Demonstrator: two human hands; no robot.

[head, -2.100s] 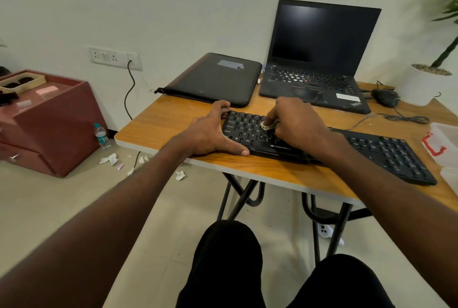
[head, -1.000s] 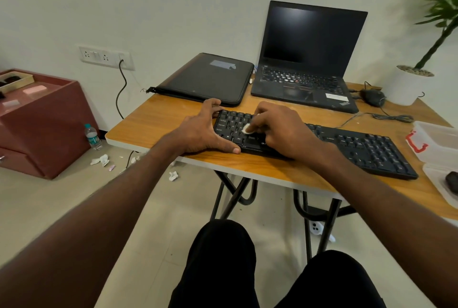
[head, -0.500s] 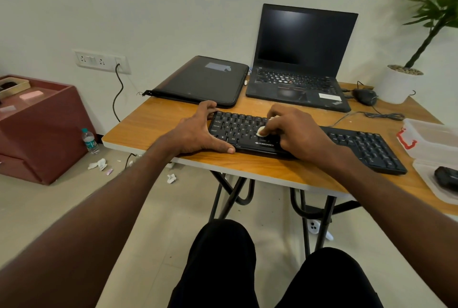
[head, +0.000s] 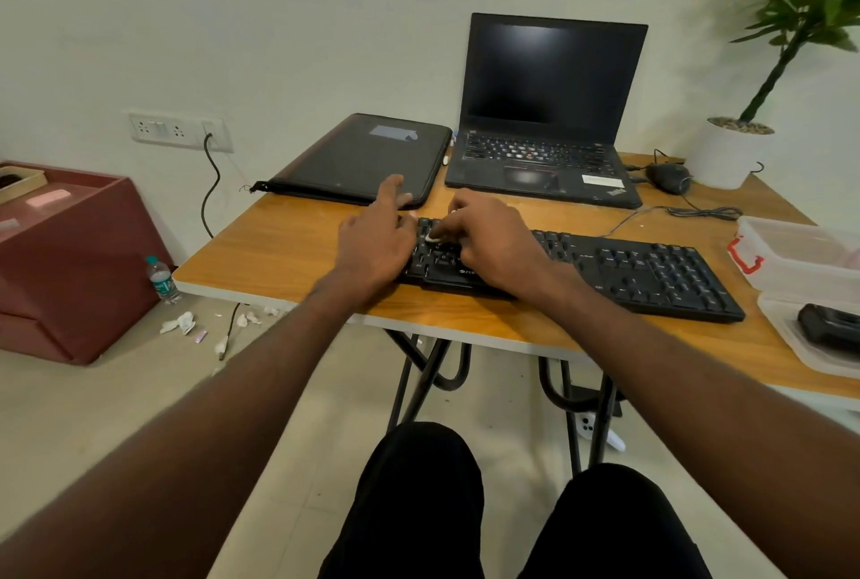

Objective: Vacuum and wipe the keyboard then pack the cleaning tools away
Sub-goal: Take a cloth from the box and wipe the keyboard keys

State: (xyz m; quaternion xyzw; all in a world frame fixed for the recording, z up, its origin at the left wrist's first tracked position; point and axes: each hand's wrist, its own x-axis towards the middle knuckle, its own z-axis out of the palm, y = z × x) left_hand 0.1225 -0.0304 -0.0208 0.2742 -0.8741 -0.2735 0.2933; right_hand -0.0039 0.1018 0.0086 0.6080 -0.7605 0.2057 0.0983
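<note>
Wiping underway: right hand [head: 488,243] pinches small white wipe [head: 433,237] on keyboard [head: 605,266] left end; left hand [head: 377,238] released, fingers extended; packing tools still ahead

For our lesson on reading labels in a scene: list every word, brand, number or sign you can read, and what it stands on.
"ThinkPad", just legible: laptop palm rest, right corner.
Logo starting "ZE": keyboard front edge, rest hidden by right hand.
Key legends: blurred.
White sticker on laptop: unreadable.
Water bottle label: too small.

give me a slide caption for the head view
Right hand rubs a small white wipe over the black keyboard while the left hand steadies its end.
</note>
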